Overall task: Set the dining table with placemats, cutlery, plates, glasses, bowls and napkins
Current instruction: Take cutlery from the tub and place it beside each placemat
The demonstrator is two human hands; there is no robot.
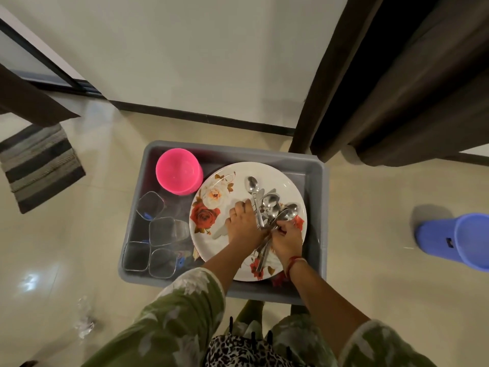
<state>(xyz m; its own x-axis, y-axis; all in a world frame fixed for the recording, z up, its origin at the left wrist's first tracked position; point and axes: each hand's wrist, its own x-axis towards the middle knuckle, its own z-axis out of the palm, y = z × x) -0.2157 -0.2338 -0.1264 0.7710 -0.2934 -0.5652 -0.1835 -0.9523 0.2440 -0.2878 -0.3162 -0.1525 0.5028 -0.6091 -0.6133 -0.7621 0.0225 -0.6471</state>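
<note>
On the floor, a grey tub [316, 197]; in its right half, a flowered plate [225, 186]. Left grip [244, 223] curled over, right grip [287, 238] pinching, handles of spoons [270, 200] heaped on the plate. Light, stiff, slippery; likely to fan apart. Best bunched at mid-handle, bowls together.

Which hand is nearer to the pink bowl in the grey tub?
Left. The left hand is over the plate, below and right of the pink bowl; the right hand is farther right, past the spoons.
</note>
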